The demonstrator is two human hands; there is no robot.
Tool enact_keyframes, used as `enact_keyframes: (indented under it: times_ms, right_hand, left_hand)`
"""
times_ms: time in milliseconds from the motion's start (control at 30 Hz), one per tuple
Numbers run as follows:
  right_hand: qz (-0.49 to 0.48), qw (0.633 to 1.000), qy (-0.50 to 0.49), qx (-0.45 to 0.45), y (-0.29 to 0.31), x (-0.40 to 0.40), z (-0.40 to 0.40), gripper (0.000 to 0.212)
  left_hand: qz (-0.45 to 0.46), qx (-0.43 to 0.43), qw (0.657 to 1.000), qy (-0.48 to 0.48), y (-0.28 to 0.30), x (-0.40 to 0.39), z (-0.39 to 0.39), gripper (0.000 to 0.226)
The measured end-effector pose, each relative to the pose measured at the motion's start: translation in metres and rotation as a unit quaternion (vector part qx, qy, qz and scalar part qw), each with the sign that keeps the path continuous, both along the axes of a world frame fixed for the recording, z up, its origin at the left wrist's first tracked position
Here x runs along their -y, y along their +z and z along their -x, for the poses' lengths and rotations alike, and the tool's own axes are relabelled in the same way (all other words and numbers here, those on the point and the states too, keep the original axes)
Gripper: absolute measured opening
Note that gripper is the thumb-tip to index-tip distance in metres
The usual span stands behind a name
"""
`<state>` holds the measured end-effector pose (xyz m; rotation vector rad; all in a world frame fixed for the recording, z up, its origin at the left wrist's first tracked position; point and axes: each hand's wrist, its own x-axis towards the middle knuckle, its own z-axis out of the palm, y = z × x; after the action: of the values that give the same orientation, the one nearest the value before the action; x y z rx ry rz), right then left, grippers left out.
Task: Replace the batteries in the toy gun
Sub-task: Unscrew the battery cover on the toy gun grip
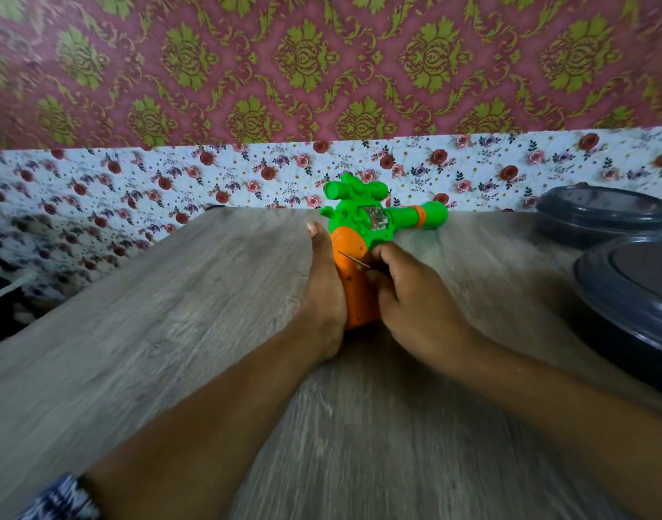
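The toy gun (367,219) lies on its side on the wooden table (172,332), its green body and barrel pointing right, its orange grip (354,272) pointing toward me. My left hand (324,294) presses flat against the grip's left side, thumb stretched up along it. My right hand (408,294) is closed around a small screwdriver (354,259), whose thin metal shaft rests its tip on the orange grip. The screwdriver's handle is hidden inside my fist. No batteries are in sight.
Two dark round lidded containers (599,213) (633,294) stand at the table's right side, close to my right forearm. A floral cloth (134,189) and a patterned wall lie behind the table's far edge. The table's left edge drops off diagonally.
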<state>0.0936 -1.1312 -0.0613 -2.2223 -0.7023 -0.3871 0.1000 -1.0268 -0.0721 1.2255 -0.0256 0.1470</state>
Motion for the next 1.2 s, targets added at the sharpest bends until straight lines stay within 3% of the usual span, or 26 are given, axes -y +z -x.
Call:
enact_keyframes:
  times_ms: [133,267,433,600,700,1033,1200]
  right_hand:
    - [-0.007,1.000,-0.022,-0.010,-0.003,-0.002,0.004,0.017]
    - [-0.016,0.998,-0.051,0.031,0.002,0.000,0.006,0.018]
    - [0.035,0.994,-0.073,0.078,0.008,0.003,0.013,0.018]
    - [0.034,0.993,-0.087,0.069,0.013,0.002,0.018,0.016]
    - [0.035,0.993,-0.091,0.066,0.015,0.001,0.020,0.016]
    - [0.163,0.975,-0.083,0.128,0.019,-0.003,0.027,0.025]
    - [0.187,0.966,-0.069,0.166,0.015,-0.002,0.027,0.025]
  left_hand:
    - [-0.014,-0.024,0.999,0.032,-0.001,0.002,0.000,0.079]
    - [-0.022,-0.032,0.997,0.067,-0.002,0.006,0.002,0.095]
    - [-0.046,0.001,0.996,0.079,-0.006,0.006,0.000,0.084]
    - [-0.068,0.007,0.995,0.077,-0.006,0.006,0.001,0.088]
    - [-0.086,0.035,0.993,0.071,-0.007,0.006,0.000,0.074]
    - [-0.034,0.083,0.995,0.037,-0.007,0.006,-0.002,0.058]
    - [-0.012,0.070,0.997,0.029,-0.010,0.005,-0.004,0.062]
